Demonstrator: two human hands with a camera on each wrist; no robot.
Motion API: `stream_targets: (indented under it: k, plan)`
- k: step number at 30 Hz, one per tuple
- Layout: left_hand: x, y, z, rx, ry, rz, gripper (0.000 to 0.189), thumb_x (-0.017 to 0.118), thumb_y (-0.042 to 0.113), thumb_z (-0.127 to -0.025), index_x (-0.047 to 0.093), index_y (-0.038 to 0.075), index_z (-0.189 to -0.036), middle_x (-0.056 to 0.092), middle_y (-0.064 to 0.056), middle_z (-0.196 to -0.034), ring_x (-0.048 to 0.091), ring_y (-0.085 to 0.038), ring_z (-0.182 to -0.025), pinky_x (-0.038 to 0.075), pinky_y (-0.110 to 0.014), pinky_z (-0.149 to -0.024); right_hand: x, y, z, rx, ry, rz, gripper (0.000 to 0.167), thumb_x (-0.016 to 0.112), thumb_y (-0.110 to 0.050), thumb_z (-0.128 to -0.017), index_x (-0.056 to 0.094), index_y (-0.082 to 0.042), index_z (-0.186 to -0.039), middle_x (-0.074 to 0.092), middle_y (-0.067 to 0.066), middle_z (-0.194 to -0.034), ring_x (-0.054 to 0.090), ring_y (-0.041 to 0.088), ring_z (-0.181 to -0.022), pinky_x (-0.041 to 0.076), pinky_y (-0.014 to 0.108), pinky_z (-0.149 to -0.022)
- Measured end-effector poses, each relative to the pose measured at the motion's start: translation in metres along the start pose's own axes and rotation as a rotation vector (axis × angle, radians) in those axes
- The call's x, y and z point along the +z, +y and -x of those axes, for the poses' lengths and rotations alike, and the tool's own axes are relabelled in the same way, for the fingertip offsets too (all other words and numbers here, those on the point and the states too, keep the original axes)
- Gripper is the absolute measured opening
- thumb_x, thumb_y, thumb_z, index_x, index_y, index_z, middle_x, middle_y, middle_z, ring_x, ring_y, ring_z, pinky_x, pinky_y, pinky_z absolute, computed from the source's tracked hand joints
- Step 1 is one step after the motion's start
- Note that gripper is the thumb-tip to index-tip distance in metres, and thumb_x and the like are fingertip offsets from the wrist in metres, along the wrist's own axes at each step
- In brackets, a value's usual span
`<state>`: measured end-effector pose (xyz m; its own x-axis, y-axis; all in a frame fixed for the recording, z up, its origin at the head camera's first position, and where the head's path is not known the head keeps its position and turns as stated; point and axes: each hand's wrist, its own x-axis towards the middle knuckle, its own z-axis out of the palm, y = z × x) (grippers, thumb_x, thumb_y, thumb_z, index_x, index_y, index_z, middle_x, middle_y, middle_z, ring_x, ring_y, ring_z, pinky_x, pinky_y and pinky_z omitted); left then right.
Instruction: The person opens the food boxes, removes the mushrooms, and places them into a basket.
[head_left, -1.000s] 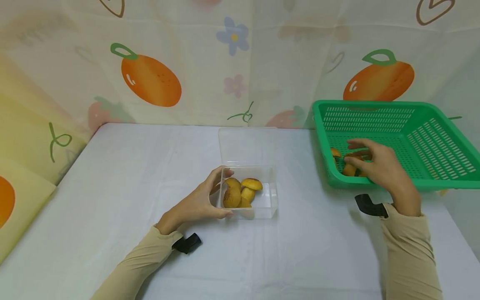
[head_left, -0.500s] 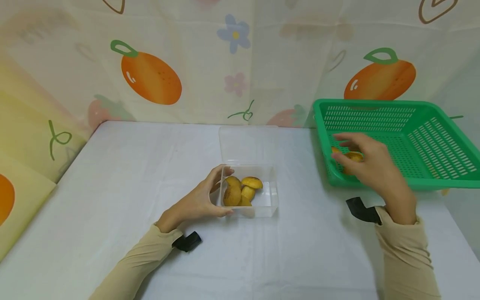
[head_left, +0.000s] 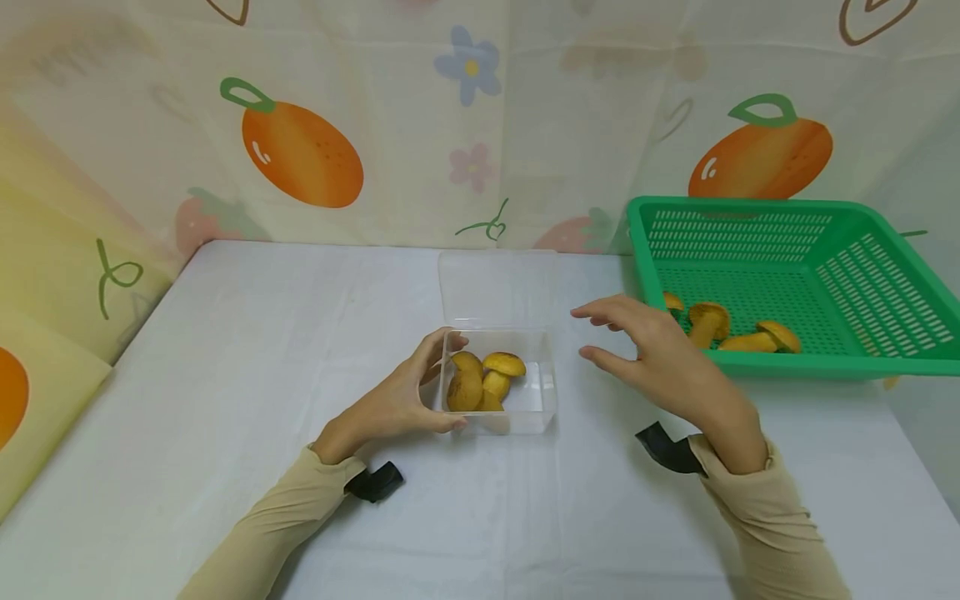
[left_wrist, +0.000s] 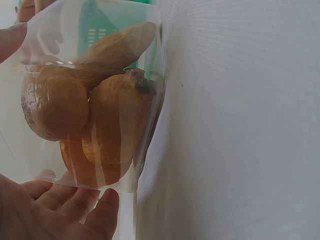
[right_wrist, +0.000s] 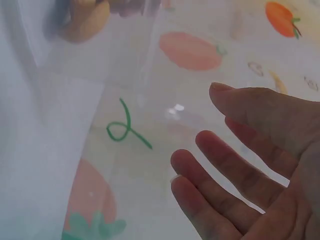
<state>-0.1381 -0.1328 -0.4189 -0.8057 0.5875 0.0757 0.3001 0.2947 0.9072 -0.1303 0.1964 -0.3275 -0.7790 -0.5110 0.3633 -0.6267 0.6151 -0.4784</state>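
Note:
My left hand [head_left: 401, 400] grips the left end of a clear plastic box [head_left: 534, 425], its thumb at the near side and fingers at the far side. Inside lie several yellow-brown mushrooms [head_left: 504, 367], bunched toward the left. Through the clear wall in the left wrist view, the mushrooms [left_wrist: 117, 110] press close together. The box's hinged lid [head_left: 498, 287] is folded back behind it. My right hand [head_left: 663, 358] hovers between box and basket with fingers and thumb spread. In the right wrist view nothing lies between its fingers [right_wrist: 235, 170].
A green plastic basket [head_left: 832, 367] stands at the back right, with several mushrooms [head_left: 708, 321] near its front left corner. The table has a white cloth [head_left: 300, 308]. Behind it hangs a curtain [head_left: 570, 125] with fruit and flower prints.
My right hand has left the basket and moved left toward the box, carrying nothing, and mushrooms it covered now show. My left hand and the box stay in place.

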Motion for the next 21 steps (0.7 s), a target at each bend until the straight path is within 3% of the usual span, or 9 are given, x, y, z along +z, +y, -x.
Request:
stream_targets:
  k: [12,21]
  plan:
    - [-0.001,-0.001,-0.001,-0.003,-0.005,0.013,0.097,0.085,0.013,-0.074,0.023,0.011,-0.149,0.034,-0.014,-0.152,0.033,-0.03,-0.146,0.024,-0.059,-0.121,0.036,-0.016,-0.009,-0.103,-0.085,-0.079,0.038,0.075,-0.011,-0.088,0.063,-0.007,-0.124,0.066,0.005,-0.121,0.065,0.02,-0.108,0.058,0.038,-0.09]
    - [-0.001,-0.001,0.0,0.009,-0.007,0.017,0.101,0.086,0.013,-0.075,0.02,0.008,-0.151,0.034,-0.016,-0.153,0.031,-0.031,-0.147,0.023,-0.06,-0.121,0.053,-0.03,-0.024,-0.097,-0.217,-0.117,0.036,0.073,-0.011,-0.09,0.064,-0.009,-0.125,0.066,0.003,-0.123,0.063,0.02,-0.113,0.056,0.036,-0.093]
